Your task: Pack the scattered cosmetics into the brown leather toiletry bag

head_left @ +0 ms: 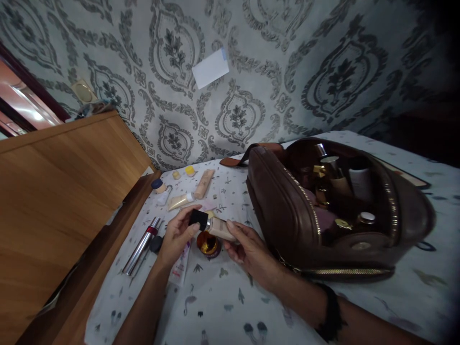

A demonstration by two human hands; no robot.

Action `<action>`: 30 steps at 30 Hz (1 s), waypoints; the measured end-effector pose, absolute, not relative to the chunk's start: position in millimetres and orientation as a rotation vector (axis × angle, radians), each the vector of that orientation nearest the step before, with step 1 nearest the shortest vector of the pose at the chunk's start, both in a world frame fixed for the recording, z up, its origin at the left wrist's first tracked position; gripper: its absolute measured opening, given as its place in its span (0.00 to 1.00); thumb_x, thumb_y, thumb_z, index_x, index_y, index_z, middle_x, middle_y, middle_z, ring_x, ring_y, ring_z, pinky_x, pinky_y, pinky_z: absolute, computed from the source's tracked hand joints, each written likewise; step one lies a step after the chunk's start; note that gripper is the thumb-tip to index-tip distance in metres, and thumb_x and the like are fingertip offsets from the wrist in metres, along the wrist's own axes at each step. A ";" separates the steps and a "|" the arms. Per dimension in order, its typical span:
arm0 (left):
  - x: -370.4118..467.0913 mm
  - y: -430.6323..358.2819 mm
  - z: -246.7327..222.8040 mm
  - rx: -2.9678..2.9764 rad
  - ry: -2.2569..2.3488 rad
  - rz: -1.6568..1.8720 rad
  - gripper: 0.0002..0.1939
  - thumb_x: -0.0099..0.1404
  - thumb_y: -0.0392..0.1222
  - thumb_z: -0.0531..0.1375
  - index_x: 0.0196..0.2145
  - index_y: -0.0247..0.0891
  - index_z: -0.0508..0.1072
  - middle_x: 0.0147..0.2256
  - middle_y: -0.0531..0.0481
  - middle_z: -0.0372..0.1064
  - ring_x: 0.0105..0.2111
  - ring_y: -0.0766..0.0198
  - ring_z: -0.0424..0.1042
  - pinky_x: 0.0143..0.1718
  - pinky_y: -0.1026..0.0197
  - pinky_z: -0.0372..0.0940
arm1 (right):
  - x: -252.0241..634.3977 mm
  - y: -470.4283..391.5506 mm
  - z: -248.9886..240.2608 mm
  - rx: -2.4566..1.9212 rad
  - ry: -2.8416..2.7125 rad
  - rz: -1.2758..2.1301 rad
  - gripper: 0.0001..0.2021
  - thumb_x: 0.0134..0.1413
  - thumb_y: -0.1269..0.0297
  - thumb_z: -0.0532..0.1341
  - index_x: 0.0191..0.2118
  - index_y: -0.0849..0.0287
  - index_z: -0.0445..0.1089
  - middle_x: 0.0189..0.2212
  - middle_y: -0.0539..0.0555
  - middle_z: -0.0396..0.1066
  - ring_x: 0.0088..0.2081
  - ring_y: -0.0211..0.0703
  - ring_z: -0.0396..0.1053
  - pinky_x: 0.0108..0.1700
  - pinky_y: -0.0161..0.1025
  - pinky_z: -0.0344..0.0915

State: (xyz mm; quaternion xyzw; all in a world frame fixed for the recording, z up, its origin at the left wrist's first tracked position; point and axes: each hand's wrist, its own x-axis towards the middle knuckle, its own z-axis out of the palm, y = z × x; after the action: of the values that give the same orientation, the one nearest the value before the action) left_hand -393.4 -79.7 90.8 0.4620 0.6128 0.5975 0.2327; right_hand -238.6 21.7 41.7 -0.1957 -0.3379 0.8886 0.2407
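Note:
Between my two hands is a foundation bottle (220,228) with beige contents and a black cap, held tilted above the sheet. The fingers of my left hand (178,233) close around the black cap (200,219). My right hand (247,247) pinches the bottle's base. Just below the bottle stands an amber jar (208,244), apart from my fingers as far as I can see. A white tube (179,268) with pink print lies partly hidden under my left wrist. To its left are a silver tube with a red band (142,245) and a small black round item (155,244).
An unzipped brown bag (283,211) full of bottles takes up the right side. Farther back lie a beige tube (204,184), a cream tube (180,201), a navy-capped jar (158,185) and a yellow cap (189,170). A wooden board (72,191) borders the left; a patterned wall rises behind.

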 end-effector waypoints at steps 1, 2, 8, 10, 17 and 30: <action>-392.7 -79.7 91.8 1.285 1.681 1.631 0.23 0.59 0.50 0.68 0.49 0.38 0.76 0.46 0.44 0.75 0.47 0.54 0.71 0.50 0.58 0.65 | -238.4 21.6 41.9 -0.535 -0.936 2.427 0.27 0.34 0.40 0.73 0.30 0.59 0.70 0.16 0.46 0.66 0.17 0.30 0.57 0.18 0.29 0.48; -392.1 -79.5 92.6 1.292 1.677 1.629 0.22 0.59 0.50 0.68 0.49 0.38 0.76 0.45 0.44 0.75 0.47 0.54 0.72 0.50 0.58 0.65 | -238.2 21.4 42.2 -0.532 -0.945 2.424 0.27 0.35 0.40 0.73 0.29 0.59 0.70 0.16 0.46 0.66 0.17 0.30 0.57 0.18 0.29 0.47; -389.4 -77.0 87.5 1.259 1.642 1.626 0.21 0.57 0.49 0.69 0.46 0.38 0.76 0.42 0.46 0.76 0.44 0.56 0.73 0.48 0.59 0.67 | -236.1 19.6 43.6 -0.555 -0.998 2.365 0.27 0.38 0.37 0.70 0.29 0.56 0.66 0.16 0.44 0.64 0.16 0.30 0.56 0.18 0.29 0.47; -387.3 -75.6 83.6 1.237 1.632 1.608 0.21 0.56 0.49 0.70 0.46 0.38 0.76 0.42 0.45 0.76 0.44 0.56 0.74 0.48 0.59 0.67 | -235.6 19.2 43.1 -0.562 -1.000 2.347 0.27 0.39 0.36 0.69 0.29 0.56 0.65 0.16 0.43 0.64 0.16 0.30 0.56 0.18 0.30 0.47; -377.4 -76.8 86.8 1.270 1.684 1.566 0.20 0.56 0.47 0.70 0.45 0.38 0.76 0.41 0.46 0.76 0.43 0.56 0.74 0.47 0.59 0.68 | -235.2 18.5 41.2 -0.571 -0.976 2.366 0.28 0.40 0.35 0.68 0.29 0.56 0.63 0.15 0.43 0.63 0.15 0.29 0.52 0.17 0.30 0.42; -379.7 -87.2 87.8 1.566 1.868 1.427 0.19 0.61 0.45 0.66 0.50 0.41 0.75 0.45 0.45 0.74 0.45 0.54 0.72 0.48 0.60 0.65 | -234.8 21.0 40.9 -0.539 -0.876 2.505 0.26 0.39 0.40 0.71 0.30 0.58 0.67 0.15 0.43 0.64 0.15 0.28 0.55 0.17 0.27 0.43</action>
State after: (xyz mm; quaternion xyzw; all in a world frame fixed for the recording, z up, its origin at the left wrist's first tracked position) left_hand -379.7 -87.2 87.8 0.5474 0.6530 0.4990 0.1580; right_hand -234.8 21.0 40.9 -0.1943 -0.3159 0.9034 0.2153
